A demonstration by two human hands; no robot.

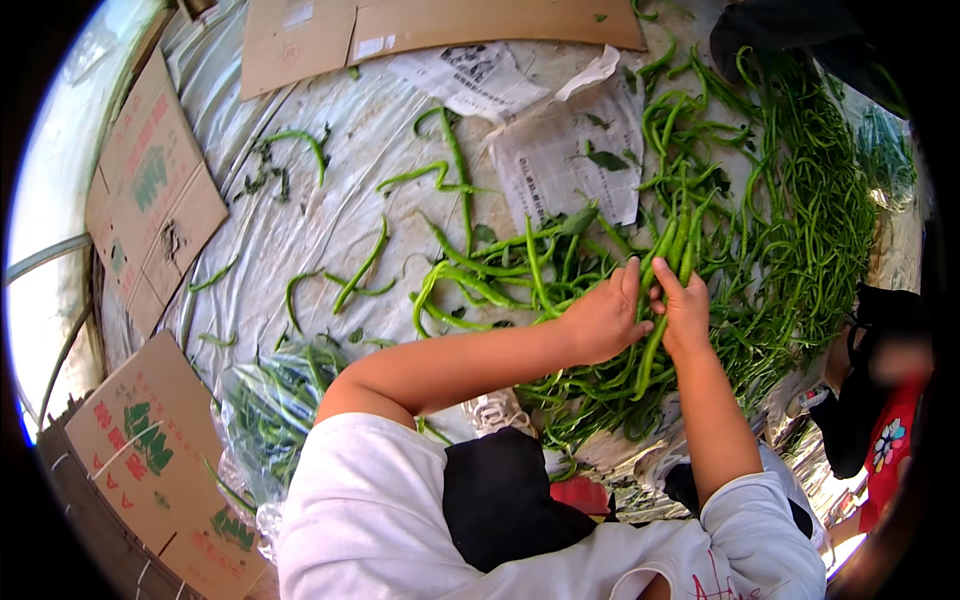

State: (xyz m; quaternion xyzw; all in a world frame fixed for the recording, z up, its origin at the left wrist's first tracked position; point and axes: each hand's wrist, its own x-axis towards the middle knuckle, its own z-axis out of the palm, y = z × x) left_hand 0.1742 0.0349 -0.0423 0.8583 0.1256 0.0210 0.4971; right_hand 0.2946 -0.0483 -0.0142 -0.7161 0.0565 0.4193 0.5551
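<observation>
Small bunch of long, slender, bright-green peppers (683, 240) sits between the two grips, tips poking out beyond, rest running back toward the body. Right grip (684, 308) is closed round the bunch, thumb on top; left grip (603, 318) has curled fingers against its left side, can't tell if it pinches any. Big tangled heap of thin green peppers (815, 240) right of the right grip; creased white printed paper sheet (540, 165) ahead of the left grip. Handling, my judgement: light, smooth, a bit slippery, bendy yet crisp, likely to snap if bent hard. Best hold: mid-length, several lying parallel, light squeeze; curved ones probably snag neighbours.
</observation>
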